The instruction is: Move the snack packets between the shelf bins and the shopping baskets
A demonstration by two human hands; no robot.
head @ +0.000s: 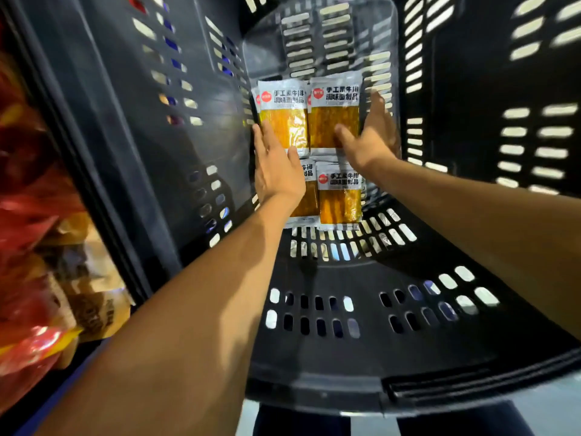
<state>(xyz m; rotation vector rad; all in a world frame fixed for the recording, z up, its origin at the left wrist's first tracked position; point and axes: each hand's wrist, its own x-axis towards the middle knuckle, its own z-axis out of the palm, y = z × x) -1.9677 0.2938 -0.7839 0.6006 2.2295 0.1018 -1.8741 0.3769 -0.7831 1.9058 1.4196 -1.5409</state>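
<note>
So the person had both arms reaching deep into a dark slotted shopping basket [345,350], and the snack packets sat together on its far panel in a rough two-by-two block. All were the same kind, with a white header with a red dot and dark print over a clear window showing orange-yellow strips.

The left hand [276,171] lay flat and spread out, fingers straight. Its fingertips rested on the lower left corner of the upper-left packet [284,103]. That one had another packet's edge peeking out from under its left side, so it was a small stack. The palm and wrist covered most of the lower-left packet [309,199], leaving only a strip of it showing.

The right hand [367,143] was open too. The thumb lay across the lower part of the upper-right packet [333,116] and the fingers stretched up along that packet's right edge. They weren't curled around anything as far as could be seen, more like touching it than gripping it. The lower-right packet [339,198] sat just below, with neither hand touching it.

Off to the left, outside the basket wall, were blurry red packets [28,240] and some brownish ones [91,303]. They were too smeared to read.
</note>
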